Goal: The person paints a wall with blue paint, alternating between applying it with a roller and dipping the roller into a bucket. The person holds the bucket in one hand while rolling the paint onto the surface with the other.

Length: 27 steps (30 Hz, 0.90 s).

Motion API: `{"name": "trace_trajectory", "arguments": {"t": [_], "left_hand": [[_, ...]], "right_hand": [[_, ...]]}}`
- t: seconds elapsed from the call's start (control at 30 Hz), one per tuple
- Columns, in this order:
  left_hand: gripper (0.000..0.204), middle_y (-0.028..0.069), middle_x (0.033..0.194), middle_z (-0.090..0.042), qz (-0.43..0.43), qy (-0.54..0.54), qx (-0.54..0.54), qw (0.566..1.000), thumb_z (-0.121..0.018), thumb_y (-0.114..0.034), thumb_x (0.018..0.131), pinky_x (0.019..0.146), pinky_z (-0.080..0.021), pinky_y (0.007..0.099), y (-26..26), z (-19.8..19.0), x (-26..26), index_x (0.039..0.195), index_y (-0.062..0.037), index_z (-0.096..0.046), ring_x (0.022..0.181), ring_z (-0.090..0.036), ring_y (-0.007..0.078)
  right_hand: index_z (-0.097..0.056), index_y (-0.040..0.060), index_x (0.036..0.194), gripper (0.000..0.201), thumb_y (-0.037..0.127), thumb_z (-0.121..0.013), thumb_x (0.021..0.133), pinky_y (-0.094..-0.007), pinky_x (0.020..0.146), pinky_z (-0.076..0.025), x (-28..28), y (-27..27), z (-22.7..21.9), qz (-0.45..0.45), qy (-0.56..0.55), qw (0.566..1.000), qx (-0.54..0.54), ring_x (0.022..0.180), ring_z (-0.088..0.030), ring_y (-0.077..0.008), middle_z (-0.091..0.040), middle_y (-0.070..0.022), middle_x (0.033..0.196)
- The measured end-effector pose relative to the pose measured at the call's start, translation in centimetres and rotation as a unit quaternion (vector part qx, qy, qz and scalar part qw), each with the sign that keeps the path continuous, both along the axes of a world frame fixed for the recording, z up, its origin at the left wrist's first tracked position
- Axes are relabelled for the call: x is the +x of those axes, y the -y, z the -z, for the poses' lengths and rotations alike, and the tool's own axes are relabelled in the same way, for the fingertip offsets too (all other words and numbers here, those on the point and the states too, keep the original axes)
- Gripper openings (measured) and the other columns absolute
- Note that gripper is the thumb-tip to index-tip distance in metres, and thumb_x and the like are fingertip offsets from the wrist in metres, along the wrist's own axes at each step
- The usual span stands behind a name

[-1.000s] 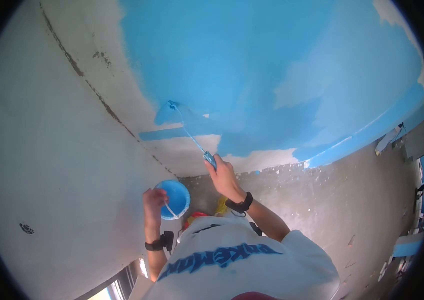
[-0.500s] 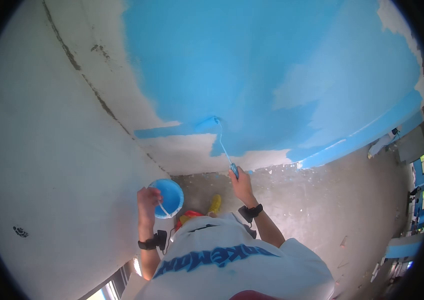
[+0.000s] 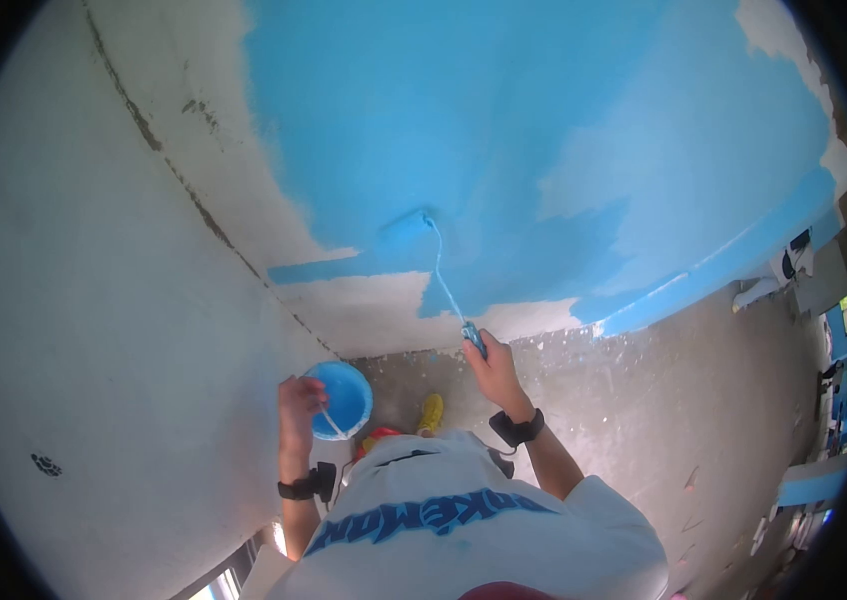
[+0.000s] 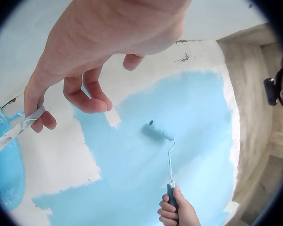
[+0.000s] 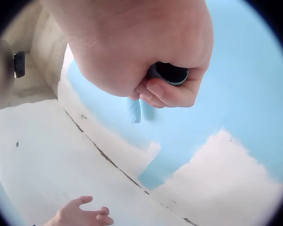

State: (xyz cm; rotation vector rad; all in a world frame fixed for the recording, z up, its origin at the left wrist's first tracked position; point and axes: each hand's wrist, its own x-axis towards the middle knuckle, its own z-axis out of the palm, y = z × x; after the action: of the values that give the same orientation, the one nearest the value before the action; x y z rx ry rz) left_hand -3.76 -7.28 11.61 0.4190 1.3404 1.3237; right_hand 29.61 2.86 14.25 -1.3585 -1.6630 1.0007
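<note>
In the head view my right hand [image 3: 499,375] grips the handle [image 3: 474,338] of a paint roller, whose blue roller head [image 3: 409,224] lies against the blue-painted part of the wall [image 3: 464,120]. The left wrist view shows the roller sleeve [image 4: 161,130] on the wall and fingers round the handle. My left hand [image 3: 301,405] holds the pale strap handle [image 3: 332,420] of a blue bucket [image 3: 349,395], which hangs beside the left wall. In the left wrist view the strap [image 4: 16,132] passes over a curled finger; the other fingers hang loosely bent.
A bare white wall [image 3: 124,350] meets the painted one at a cracked corner line. Unpainted white patches [image 3: 364,298] border the blue low down. Below lies a speckled grey floor [image 3: 624,400] with a yellow shoe [image 3: 432,411]. A blue-and-white ledge [image 3: 812,487] stands far right.
The roller has moved right from near the corner, then slightly up, leaving blue over part of the wall. My right hand has moved right with it. The bucket stays in my left hand.
</note>
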Motion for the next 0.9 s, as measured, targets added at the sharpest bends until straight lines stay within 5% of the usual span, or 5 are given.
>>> {"name": "trace_trajectory", "arguments": {"t": [0.17,0.43,0.57,0.83,0.9], "left_hand": [[0.051,0.0065,0.077,-0.056,0.01,-0.016,0.004,1.0,-0.039,-0.051,0.096,0.081,-0.045,0.0403,-0.3,0.4,-0.1,0.085,-0.007,-0.061,0.081,-0.059,0.0247],[0.045,0.0051,0.082,-0.061,0.007,0.02,-0.006,1.0,-0.042,-0.048,0.098,0.081,-0.044,0.0353,-0.3,-0.4,0.2,0.086,-0.0094,-0.061,0.08,-0.058,0.0185],[0.051,0.0063,0.076,-0.055,0.013,-0.005,-0.001,1.0,-0.039,-0.053,0.095,0.081,-0.045,0.0399,-0.3,0.4,0.2,0.084,-0.0075,-0.06,0.081,-0.057,0.0247],[0.048,0.0059,0.074,-0.057,-0.005,-0.039,0.01,0.999,-0.039,-0.048,0.097,0.079,-0.045,0.0382,-0.5,2.4,0.5,0.084,-0.0073,-0.061,0.079,-0.057,0.0233],[0.048,0.0059,0.074,-0.057,-0.01,-0.035,0.017,0.999,-0.039,-0.047,0.097,0.079,-0.045,0.038,-0.8,2.3,0.7,0.083,-0.0071,-0.061,0.079,-0.057,0.0226]], "right_hand": [[-0.056,0.0004,0.096,0.025,0.025,-0.056,0.102,-0.0362,0.053,-0.039,-2.0,-2.4,-0.1,-0.011,-0.06,0.998,-0.019,0.053,-0.05,-0.0217,-0.055,-0.0118,0.062],[-0.054,0.0012,0.101,0.025,0.026,-0.052,0.104,-0.0425,0.059,-0.045,-0.9,-2.0,8.6,0.023,0.006,0.999,-0.045,0.062,-0.061,-0.0341,-0.06,-0.0192,0.07],[-0.055,0.0014,0.1,0.026,0.027,-0.051,0.104,-0.0432,0.06,-0.046,1.1,-0.6,13.6,0.04,0.045,0.998,-0.03,0.066,-0.063,-0.0347,-0.059,-0.0203,0.071],[-0.058,0.0001,0.091,0.031,0.029,-0.057,0.102,-0.0391,0.057,-0.042,2.9,-0.4,13.5,0.027,0.029,0.998,-0.04,0.058,-0.051,-0.0236,-0.054,-0.014,0.066],[-0.058,0.0019,0.086,0.031,0.027,-0.055,0.103,-0.0316,0.053,-0.039,2.8,0.0,12.5,0.043,0.043,0.998,-0.022,0.057,-0.047,-0.0113,-0.05,-0.0032,0.061]]}}
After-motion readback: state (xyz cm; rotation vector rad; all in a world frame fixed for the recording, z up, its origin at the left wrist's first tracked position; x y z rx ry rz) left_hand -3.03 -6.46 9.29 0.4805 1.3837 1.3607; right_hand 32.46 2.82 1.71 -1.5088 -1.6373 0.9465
